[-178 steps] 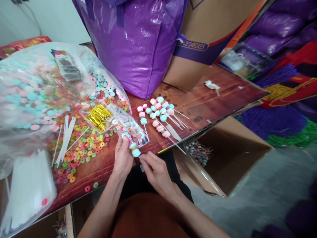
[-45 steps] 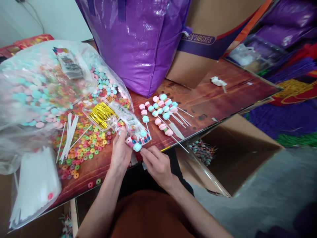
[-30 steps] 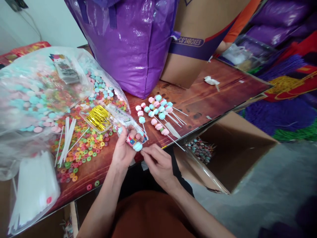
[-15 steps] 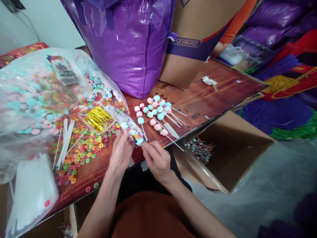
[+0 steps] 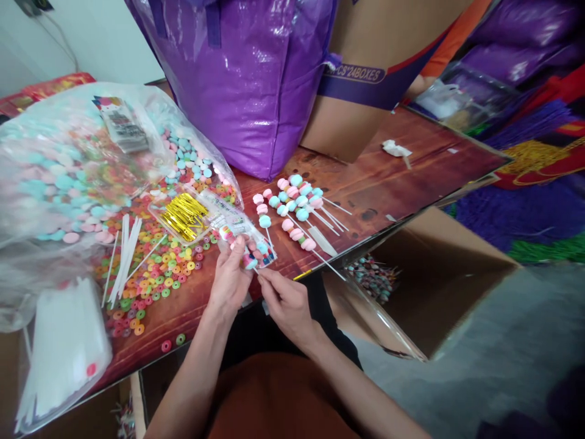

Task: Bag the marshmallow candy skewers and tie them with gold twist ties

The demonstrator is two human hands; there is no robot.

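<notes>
My left hand point(image 5: 231, 280) grips a small clear printed bag point(image 5: 247, 239) with a candy skewer point(image 5: 249, 259) inside it. My right hand point(image 5: 281, 299) pinches the skewer's stick end at the bag's mouth, fingers closed. Both hands hover at the front edge of the wooden table point(image 5: 393, 183). Just beyond them lie several finished candy skewers point(image 5: 297, 210) with pink and blue pieces on white sticks.
A packet of gold twist ties point(image 5: 183, 214) and loose ring candies point(image 5: 155, 268) lie left of my hands, with white sticks point(image 5: 122, 256) and a big candy bag point(image 5: 64, 177). A purple bag point(image 5: 247, 79) and cardboard boxes point(image 5: 365, 91) stand behind. An open carton point(image 5: 411, 286) sits below right.
The candy skewer has slid further into the clear bag; its blue end no longer sticks out past my left hand. My right hand has stayed at the stick end.
</notes>
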